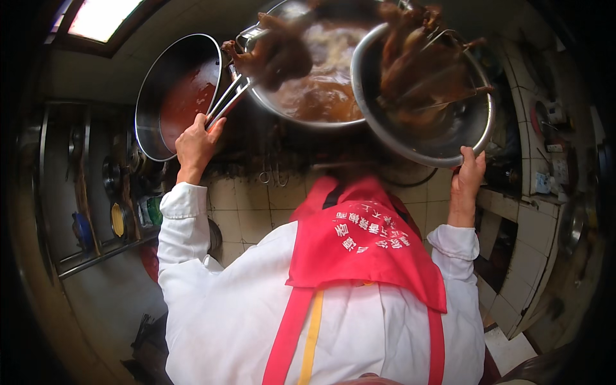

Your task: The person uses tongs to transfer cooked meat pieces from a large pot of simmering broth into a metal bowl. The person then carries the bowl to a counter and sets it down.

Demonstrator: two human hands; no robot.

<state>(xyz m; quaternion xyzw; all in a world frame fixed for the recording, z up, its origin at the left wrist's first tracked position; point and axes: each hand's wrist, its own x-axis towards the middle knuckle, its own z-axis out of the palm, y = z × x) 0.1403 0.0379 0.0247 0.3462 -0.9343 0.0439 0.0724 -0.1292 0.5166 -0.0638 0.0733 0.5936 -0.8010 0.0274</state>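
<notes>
My left hand (pixel 197 147) grips the handles of metal tongs (pixel 231 101). At the far end of the tongs hangs a browned piece of poultry (pixel 274 55), blurred, over the left rim of a large metal pot (pixel 308 121). Brown broth (pixel 322 91) bubbles and foams inside that pot. With my right hand (pixel 467 178) I hold the near rim of a steel basin (pixel 409 151), tilted beside the pot's right side. Browned whole poultry (pixel 423 72) lies in the basin, partly blurred, with a metal hook or wire on it.
Left of the big pot stands another pot (pixel 144 110) with reddish liquid. Scissors (pixel 264 177) hang below the stove edge. A rack (pixel 86 192) with pans is on the left; a tiled counter (pixel 534 231) with containers runs along the right.
</notes>
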